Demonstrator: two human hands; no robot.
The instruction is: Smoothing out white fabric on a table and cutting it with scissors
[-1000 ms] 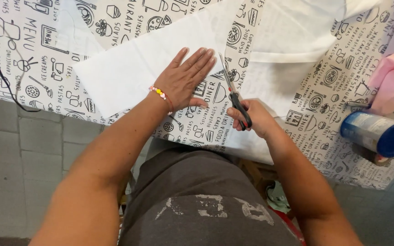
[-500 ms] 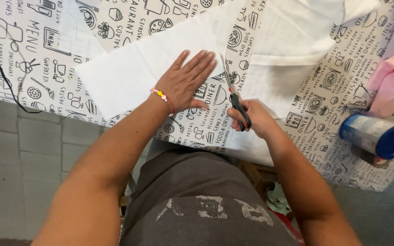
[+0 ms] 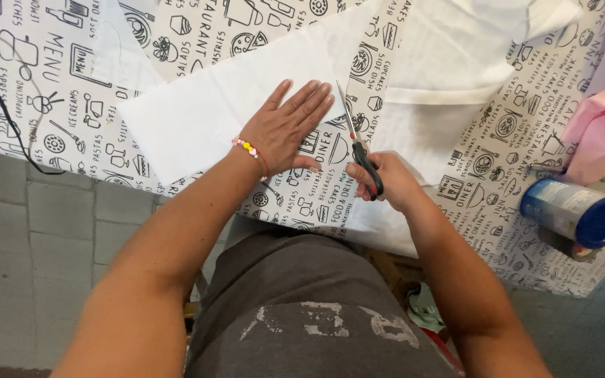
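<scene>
My left hand [image 3: 290,124] lies flat, fingers spread, on a white sheet of fabric [image 3: 204,112] spread over the printed black-and-white tablecloth [image 3: 57,77]. A beaded bracelet [image 3: 248,150] circles that wrist. My right hand [image 3: 385,183] grips black-handled scissors [image 3: 358,143]; their blades point away from me and run along the right edge of the white sheet, just beside my left fingertips. More white fabric [image 3: 449,119] lies to the right of the blades.
A blue-capped cylindrical can [image 3: 574,210] lies on its side at the right. Pink fabric [image 3: 603,133] is bunched at the far right. A black cable [image 3: 1,105] crosses the table's left edge. Grey floor tiles [image 3: 29,238] show below.
The scissors have advanced slightly forward along the sheet's edge. My left hand has stayed pressed flat on the white fabric.
</scene>
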